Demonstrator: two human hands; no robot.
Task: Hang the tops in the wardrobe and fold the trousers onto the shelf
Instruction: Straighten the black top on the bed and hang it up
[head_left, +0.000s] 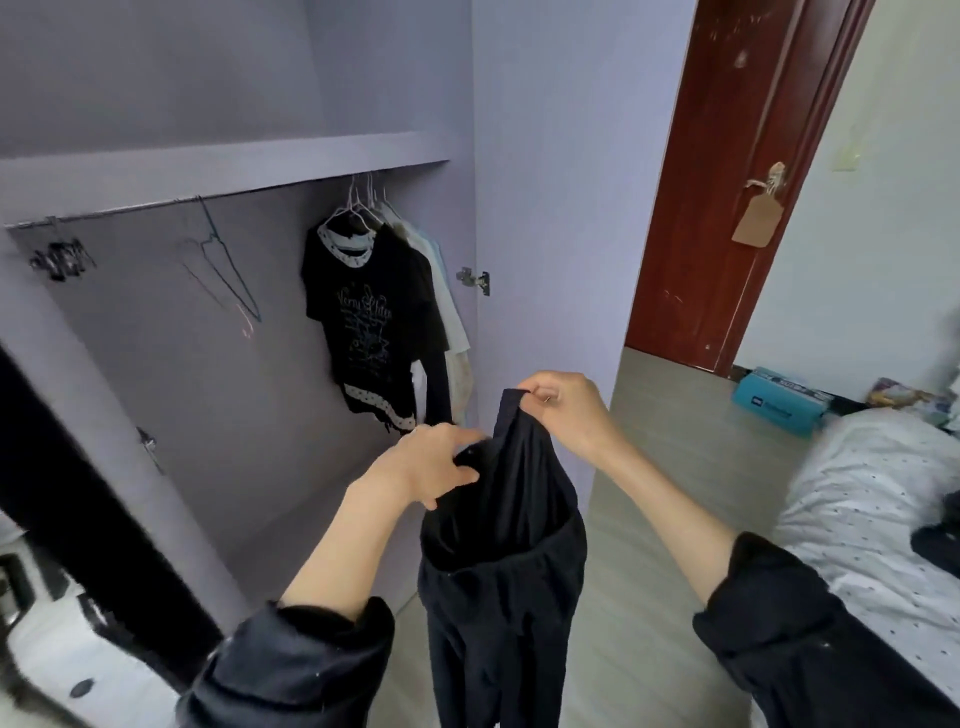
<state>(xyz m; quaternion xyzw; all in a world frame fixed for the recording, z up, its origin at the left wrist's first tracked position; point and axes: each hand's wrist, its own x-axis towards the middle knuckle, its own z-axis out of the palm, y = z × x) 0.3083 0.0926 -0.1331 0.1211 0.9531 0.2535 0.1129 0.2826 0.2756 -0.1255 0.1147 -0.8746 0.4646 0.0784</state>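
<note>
Black trousers (498, 587) hang in front of me, waistband uppermost and legs dropping out of view below. My right hand (566, 410) pinches the top edge of the waistband, holding it up. My left hand (431, 462) grips the waistband fabric a little lower on the left. Behind them stands the open lilac wardrobe (540, 156) with its rail (130, 208). A black printed top (369, 322) hangs on the rail at the right, with pale tops (447, 306) behind it. The shelf (223, 166) runs above the rail.
Empty wire hangers (223, 265) hang mid-rail and a black clip bundle (62, 260) at its left. A bed (872, 499) with a spotted sheet and dark clothes (940, 540) lies to the right. A red-brown door (727, 182) and a blue box (779, 405) stand beyond.
</note>
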